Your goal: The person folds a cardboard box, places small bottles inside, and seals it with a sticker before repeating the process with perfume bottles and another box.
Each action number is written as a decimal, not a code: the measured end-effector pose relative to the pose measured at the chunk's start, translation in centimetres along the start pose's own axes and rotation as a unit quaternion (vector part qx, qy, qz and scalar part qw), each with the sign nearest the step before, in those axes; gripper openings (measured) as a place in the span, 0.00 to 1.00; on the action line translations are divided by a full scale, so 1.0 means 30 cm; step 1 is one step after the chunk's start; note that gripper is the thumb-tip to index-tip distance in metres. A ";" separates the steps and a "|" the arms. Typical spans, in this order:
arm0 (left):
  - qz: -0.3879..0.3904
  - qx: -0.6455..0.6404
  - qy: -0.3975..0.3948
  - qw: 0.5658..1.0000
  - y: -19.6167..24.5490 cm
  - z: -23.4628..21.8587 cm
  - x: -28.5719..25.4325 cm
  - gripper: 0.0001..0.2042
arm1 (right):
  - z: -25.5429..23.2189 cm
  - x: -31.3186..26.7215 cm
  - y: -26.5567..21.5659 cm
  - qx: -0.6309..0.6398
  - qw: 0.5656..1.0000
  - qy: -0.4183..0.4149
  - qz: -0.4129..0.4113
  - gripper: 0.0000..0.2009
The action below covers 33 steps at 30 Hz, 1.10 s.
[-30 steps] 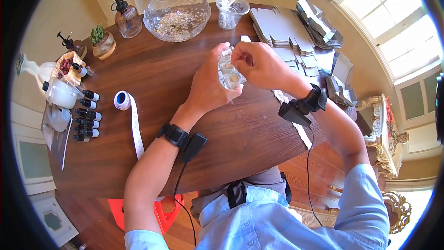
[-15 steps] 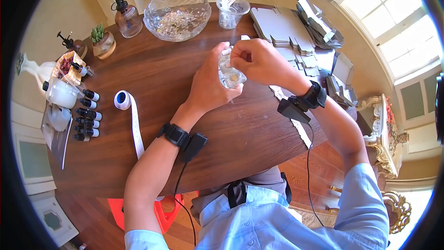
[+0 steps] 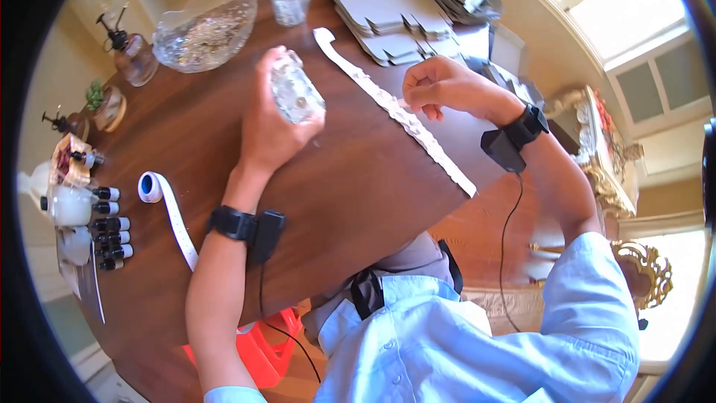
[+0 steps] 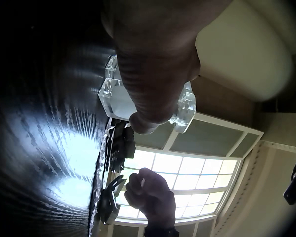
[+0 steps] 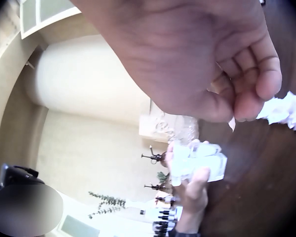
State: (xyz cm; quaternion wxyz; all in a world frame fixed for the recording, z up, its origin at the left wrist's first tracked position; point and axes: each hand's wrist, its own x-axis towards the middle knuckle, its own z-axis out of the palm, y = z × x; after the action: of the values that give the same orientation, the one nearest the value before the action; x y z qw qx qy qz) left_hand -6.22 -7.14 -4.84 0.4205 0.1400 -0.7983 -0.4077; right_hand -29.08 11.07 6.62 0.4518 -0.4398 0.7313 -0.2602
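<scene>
My left hand grips a clear, faceted glass-like piece above the table, thumb and fingers round its edges. In the right wrist view the clear piece shows block-like sections, and a small round spot marks its face in the head view. My right hand is held apart from it to the right, over a long white strip covered in crumpled bits. Thumb and forefinger pinch a small pale scrap, whose tip pokes out below the fingertips.
A white tape roll with a trailing end lies left. Dropper bottles, a spray bottle, a glass bowl and a plastic cup line the table's far and left sides. Flat grey boxes are stacked at the back right.
The right hand has come away from the clear piece and moved right, over the white strip. The left hand keeps its grip, and the head view has swung to the right.
</scene>
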 end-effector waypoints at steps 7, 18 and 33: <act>-0.016 0.007 -0.009 1.000 -0.009 0.006 -0.004 0.46 | 0.006 -0.045 0.186 -0.021 0.997 0.043 0.065 0.05; -0.007 0.024 0.000 1.000 0.000 0.004 -0.003 0.45 | 0.060 -0.023 0.233 -0.235 0.966 0.105 0.014 0.04; -0.024 0.017 -0.004 1.000 0.010 -0.010 0.002 0.47 | 0.007 -0.008 0.038 -0.072 0.993 0.077 -0.043 0.06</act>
State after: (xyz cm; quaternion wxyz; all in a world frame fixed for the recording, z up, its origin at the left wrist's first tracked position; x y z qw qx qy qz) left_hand -5.98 -7.14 -4.50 0.4051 0.1651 -0.8030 -0.4047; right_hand -29.32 11.83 5.74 0.3494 -0.4806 0.7614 -0.2592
